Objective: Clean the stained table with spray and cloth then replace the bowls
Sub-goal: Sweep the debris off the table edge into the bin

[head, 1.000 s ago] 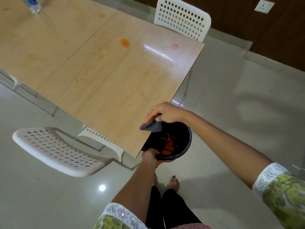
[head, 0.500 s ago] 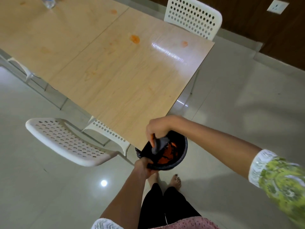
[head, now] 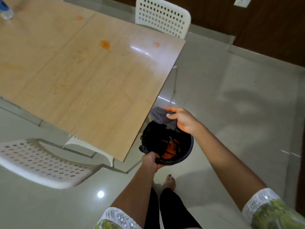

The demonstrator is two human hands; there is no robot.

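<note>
Beside the desk [head: 85, 90] corner, my left hand [head: 151, 161] gripped the near rim of a black bin [head: 166, 142], while my right hand [head: 183, 120] pinched the grey cloth [head: 160, 117] over its far rim. Orange stains [head: 105, 44] marked the desk; a spray bottle [head: 5, 9] stood at its far end.

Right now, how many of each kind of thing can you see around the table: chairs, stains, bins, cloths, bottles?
White perforated chairs: 2
Distinct orange stains on the table: 3
Black bins: 1
Grey cloths: 1
Bottles: 1
Total: 8
</note>
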